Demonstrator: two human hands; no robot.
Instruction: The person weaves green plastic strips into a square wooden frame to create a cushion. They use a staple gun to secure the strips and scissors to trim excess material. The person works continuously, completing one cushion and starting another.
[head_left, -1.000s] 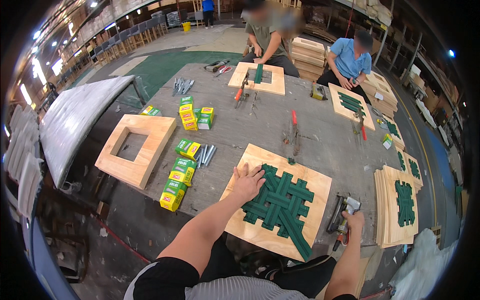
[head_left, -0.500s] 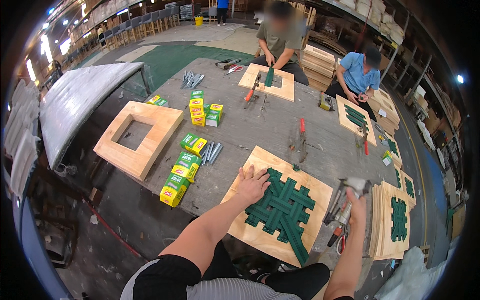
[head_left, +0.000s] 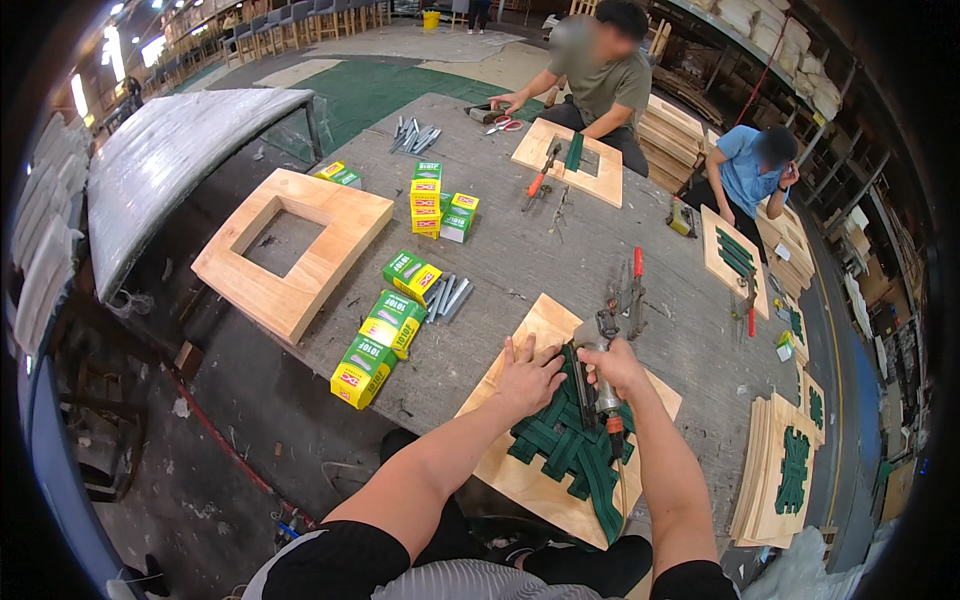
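A square wooden board (head_left: 545, 498) lies before me at the table's near edge, with green woven webbing straps (head_left: 562, 445) crossing over its middle. My left hand (head_left: 530, 378) rests flat on the board and the webbing's far left edge, fingers spread. In my right hand (head_left: 618, 366) is a pneumatic staple gun (head_left: 587, 392), held over the webbing close beside my left fingers. Its nose is partly hidden by the gun body and my hand, so contact with the strap cannot be made out. One loose strap end (head_left: 606, 515) trails toward the board's near corner.
Left on the grey table (head_left: 480, 330) are staple boxes (head_left: 392, 322), loose staple strips (head_left: 450, 298) and a wooden frame (head_left: 345, 232). A red-handled tool (head_left: 637, 265) lies beyond the board. Webbed boards (head_left: 775, 470) are stacked at right. Two co-workers (head_left: 605, 85) sit across.
My right hand has brought the staple gun from the table's right side onto the webbing. The board looks slightly turned. A co-worker across now reaches toward a tool on the table.
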